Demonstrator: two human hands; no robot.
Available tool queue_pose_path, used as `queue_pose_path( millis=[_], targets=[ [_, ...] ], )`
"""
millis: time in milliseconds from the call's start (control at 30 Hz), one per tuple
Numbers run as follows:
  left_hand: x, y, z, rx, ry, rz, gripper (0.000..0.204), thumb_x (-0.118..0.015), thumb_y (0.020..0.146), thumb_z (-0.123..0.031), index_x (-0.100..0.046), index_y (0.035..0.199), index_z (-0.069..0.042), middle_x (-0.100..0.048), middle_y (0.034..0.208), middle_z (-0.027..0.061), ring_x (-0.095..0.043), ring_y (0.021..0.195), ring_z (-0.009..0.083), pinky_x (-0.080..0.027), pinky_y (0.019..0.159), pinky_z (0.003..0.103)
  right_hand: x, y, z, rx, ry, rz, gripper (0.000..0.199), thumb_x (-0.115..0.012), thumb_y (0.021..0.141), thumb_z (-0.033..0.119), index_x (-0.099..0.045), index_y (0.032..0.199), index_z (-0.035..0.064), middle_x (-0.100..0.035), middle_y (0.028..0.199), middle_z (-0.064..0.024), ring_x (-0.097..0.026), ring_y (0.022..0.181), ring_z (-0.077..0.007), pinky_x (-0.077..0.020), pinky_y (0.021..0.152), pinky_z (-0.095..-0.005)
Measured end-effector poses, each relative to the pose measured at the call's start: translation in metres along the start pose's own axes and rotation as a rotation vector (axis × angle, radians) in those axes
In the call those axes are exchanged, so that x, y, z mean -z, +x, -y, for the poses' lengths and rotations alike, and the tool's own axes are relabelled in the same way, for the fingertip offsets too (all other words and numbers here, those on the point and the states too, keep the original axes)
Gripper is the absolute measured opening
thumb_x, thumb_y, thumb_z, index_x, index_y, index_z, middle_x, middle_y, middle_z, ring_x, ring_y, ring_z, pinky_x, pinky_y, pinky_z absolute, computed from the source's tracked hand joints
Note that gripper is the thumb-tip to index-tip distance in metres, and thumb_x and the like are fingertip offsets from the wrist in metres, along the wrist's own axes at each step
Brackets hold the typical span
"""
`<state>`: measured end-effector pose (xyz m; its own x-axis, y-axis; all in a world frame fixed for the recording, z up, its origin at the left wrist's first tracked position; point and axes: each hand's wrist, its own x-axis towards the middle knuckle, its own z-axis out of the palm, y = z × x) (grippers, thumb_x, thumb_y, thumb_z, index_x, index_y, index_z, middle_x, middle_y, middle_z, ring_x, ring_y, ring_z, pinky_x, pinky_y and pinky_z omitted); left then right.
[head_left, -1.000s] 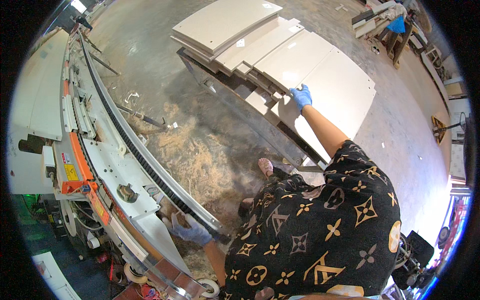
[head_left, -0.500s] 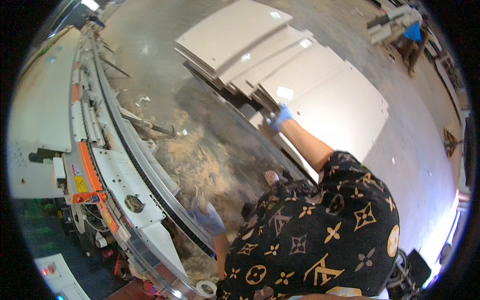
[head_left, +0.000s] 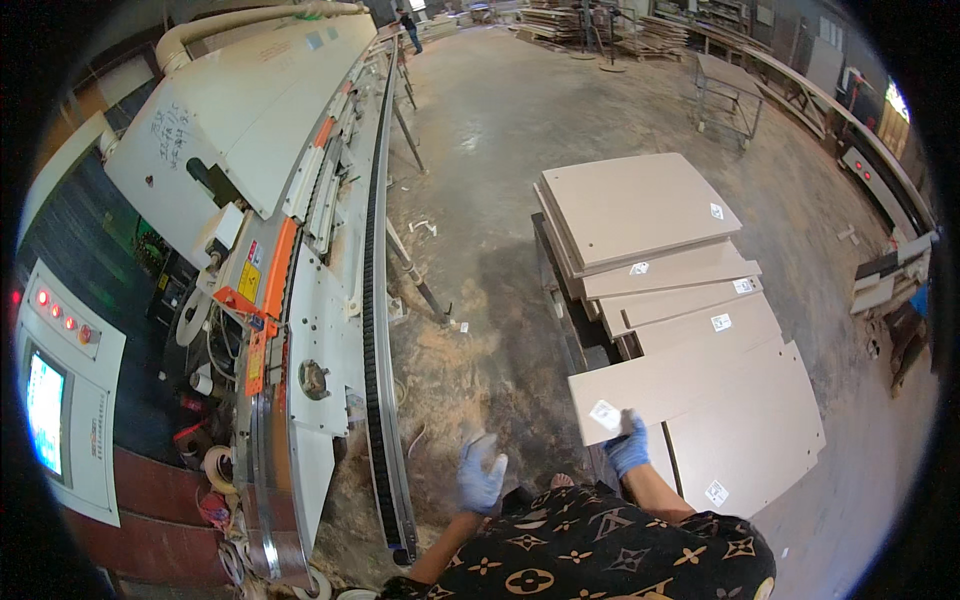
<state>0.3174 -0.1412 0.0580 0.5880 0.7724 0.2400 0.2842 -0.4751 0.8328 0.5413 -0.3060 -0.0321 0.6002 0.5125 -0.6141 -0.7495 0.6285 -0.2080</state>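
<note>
long machine (head_left: 300,250) runs up the left side, its conveyor track (head_left: 378,300) along its right edge. control panel with screen (head_left: 55,390) at far left, left of the machine. stack of boards (head_left: 670,300) on the right, fanned out, upper boards farther away, lower ones nearer the person. floor (head_left: 480,330) with sawdust between machine and stack. right hand (head_left: 628,448) on the near corner of the top near board (head_left: 680,385). left hand (head_left: 481,478) apart from it, over the floor just right of the track's near end. metal cart (head_left: 728,95) far behind the stack. workbench (head_left: 890,270) at far right.
</note>
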Motion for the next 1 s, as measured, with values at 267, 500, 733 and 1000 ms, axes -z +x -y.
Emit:
queue_pose_path(
  millis=[267,500,733,1000],
  targets=[
    [-0.019,0.001,-0.027,-0.172,0.399,0.325,0.083,-0.081,0.058,-0.045,-0.046,0.126,-0.012,-0.02,0.145,0.0212,-0.024,0.13,0.0429,-0.03,0.105,0.05,-0.025,-0.055,-0.036,-0.087,-0.428,0.231,0.038,-0.067,0.082,0.016,-0.049,0.115,0.0122,-0.059,0.099,-0.004,-0.06,0.089,-0.0196,-0.0543,0.07,-0.0336],
    [0.057,-0.02,0.014,-0.015,0.486,-0.088,0.077,-0.078,0.056,-0.04,-0.048,0.12,-0.008,-0.03,0.136,0.0257,-0.029,0.127,0.0456,-0.028,0.104,0.053,-0.09,-0.048,-0.139,-0.278,-0.884,0.421,0.036,-0.07,0.081,0.015,-0.056,0.113,0.0065,-0.061,0.099,-0.0037,-0.059,0.088,-0.0137,-0.0511,0.071,-0.0277],
    [0.164,-0.079,0.077,0.266,1.071,-0.263,0.08,-0.075,0.062,-0.046,-0.046,0.126,-0.008,-0.039,0.133,0.0198,-0.025,0.132,0.0424,-0.021,0.108,0.055,-0.153,-0.08,-0.301,-0.558,-1.152,0.727,0.032,-0.068,0.083,0.014,-0.058,0.111,0.0017,-0.062,0.105,-0.0057,-0.059,0.094,-0.0154,-0.0501,0.079,-0.0286],
    [0.281,-0.154,0.138,0.549,0.912,-0.671,0.082,-0.069,0.063,-0.058,-0.052,0.126,-0.01,-0.034,0.142,0.0203,-0.03,0.131,0.0359,-0.02,0.111,0.046,-0.15,-0.117,-0.502,-0.811,-1.534,0.75,0.024,-0.07,0.079,0.016,-0.064,0.101,0.0083,-0.064,0.098,-0.0063,-0.057,0.086,-0.0175,-0.0508,0.071,-0.0367]
  ],
)
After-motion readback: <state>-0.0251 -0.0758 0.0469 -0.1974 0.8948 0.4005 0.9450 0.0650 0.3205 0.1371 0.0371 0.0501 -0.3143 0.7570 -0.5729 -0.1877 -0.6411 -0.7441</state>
